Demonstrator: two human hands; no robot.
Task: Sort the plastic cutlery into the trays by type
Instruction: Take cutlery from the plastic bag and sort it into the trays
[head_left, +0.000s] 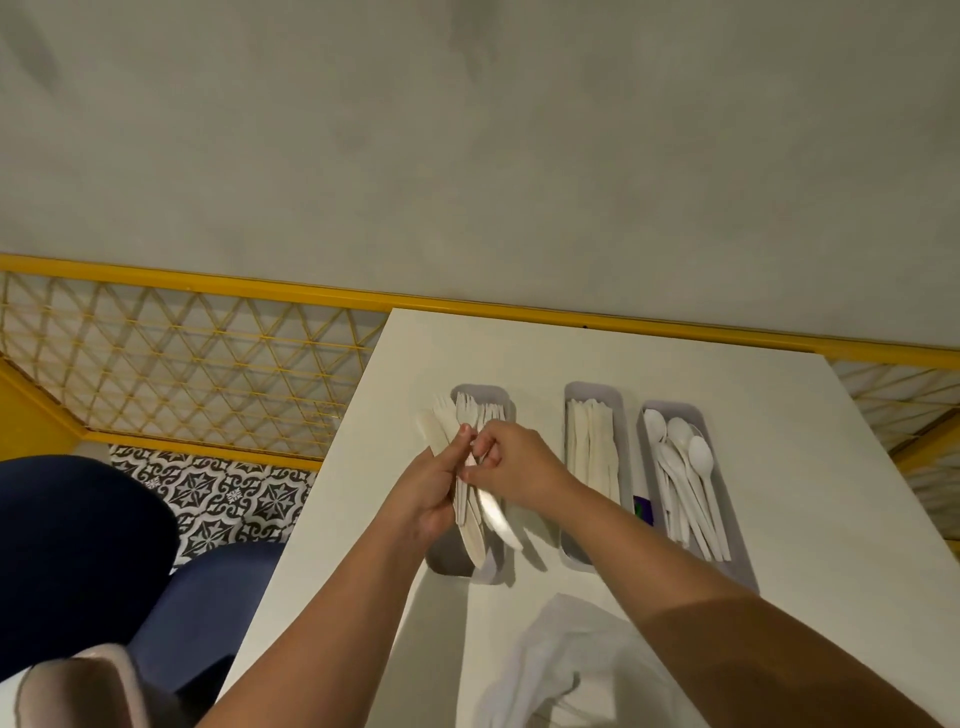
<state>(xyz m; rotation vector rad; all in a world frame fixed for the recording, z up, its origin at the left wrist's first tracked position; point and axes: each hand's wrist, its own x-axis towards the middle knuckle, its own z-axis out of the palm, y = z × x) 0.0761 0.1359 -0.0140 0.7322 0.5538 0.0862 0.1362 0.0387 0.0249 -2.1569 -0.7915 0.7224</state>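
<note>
- Plastic cutlery (592, 467), white, in four lots on or over one table: one handheld, three sorted by type.
- Plain grey wall (467, 156) across the top of the view, with a yellow metal lattice railing (182, 358) below it.
- White rectangular tabletop (753, 415), far edge close against the railing.
- Navy blue upholstered chair (78, 545) left of the table, over black-and-white patterned floor tiles (228, 493).
- Crumpled translucent white plastic bag (571, 660) at the near table edge, between the two forearms.
- Three long grey plastic trays side by side, apart from one another: left tray (445, 564) with forks (480, 413), middle tray (574, 560) with knives (587, 436), right tray (744, 577) with spoons (685, 483).
- Left hand (434, 493) above the left tray, fingers and thumb curled round a mixed bundle (466, 519) of forks and knives, tines and blade tips fanned out away from the body.
- Right hand (514, 462) just beside the left, thumb and forefinger pinched together on one white piece (496, 514) of that bundle, other fingers curled; type of the piece lost in blur.
- Small purple object (642, 506) on the table in the gap between middle tray and right tray; nature not clear.
</note>
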